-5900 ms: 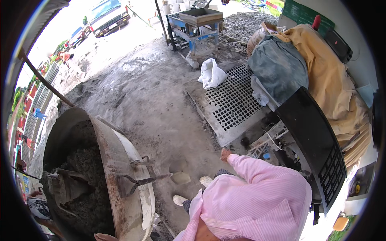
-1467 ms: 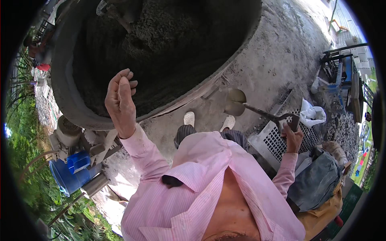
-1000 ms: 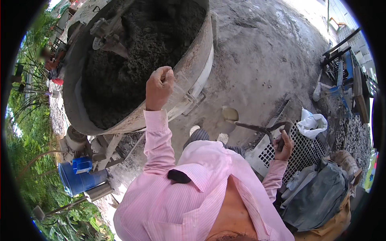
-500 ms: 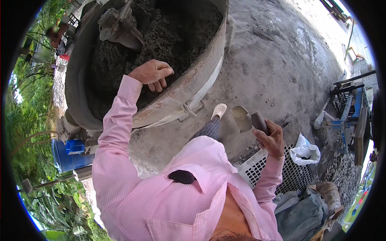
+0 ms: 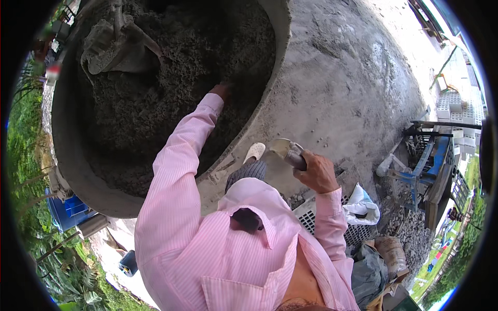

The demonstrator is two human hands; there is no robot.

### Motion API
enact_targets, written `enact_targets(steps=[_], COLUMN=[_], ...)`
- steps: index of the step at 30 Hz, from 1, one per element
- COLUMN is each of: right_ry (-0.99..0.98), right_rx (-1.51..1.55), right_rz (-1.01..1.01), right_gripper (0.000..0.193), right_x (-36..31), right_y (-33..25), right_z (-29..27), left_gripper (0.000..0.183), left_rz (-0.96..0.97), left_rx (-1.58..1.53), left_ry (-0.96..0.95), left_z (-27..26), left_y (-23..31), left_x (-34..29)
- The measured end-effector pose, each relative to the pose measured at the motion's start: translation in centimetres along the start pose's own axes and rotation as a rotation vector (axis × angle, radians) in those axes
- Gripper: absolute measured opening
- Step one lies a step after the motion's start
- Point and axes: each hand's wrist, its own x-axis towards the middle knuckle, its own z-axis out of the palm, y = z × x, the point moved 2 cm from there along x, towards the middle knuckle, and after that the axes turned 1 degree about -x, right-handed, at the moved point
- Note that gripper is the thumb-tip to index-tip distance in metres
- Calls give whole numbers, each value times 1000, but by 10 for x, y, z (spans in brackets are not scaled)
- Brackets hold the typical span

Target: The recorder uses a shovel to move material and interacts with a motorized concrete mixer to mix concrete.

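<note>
A large round mixer drum (image 5: 280, 57) fills the upper left, with dark, crumbly grey mix (image 5: 171, 109) inside. Down in the drum is my left hand (image 5: 224, 92), at the mix; its fingers are dim and blurred, so their shape and anything in them cannot be told. A metal mixing paddle (image 5: 122, 52) stands in the mix farther left. My right hand (image 5: 317, 173) is closed around the thick grey handle of a metal scoop (image 5: 280, 147), held outside the drum over the ground.
Dusty concrete ground (image 5: 353, 88) spreads to the right of the drum. A white sack (image 5: 361, 207) lies by a plastic grate (image 5: 306, 217) near my right arm. Beyond stands a blue metal frame (image 5: 428, 160). A blue container (image 5: 67, 210) is left of the drum.
My left hand has gone from above the drum's near rim, deeper into the drum and over the mix. My right hand, still holding the scoop, has come slightly left, and the view has shifted.
</note>
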Motion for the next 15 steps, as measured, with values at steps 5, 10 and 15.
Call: enact_targets(steps=[5,10,15], right_ry=[32,62,106], right_rx=[72,103,178], right_rz=[63,145,261], right_gripper=[41,37,32], right_x=[6,-10,-27], right_y=[36,71,108], right_z=[-17,-33,-44], left_gripper=[50,41,48], left_rz=[-29,-308,-391], left_rx=[-1,-204,52], left_ry=[-93,-349,-459], left_z=[-17,-100,-68], left_y=[-4,-1,-25], left_x=[4,-80,-165])
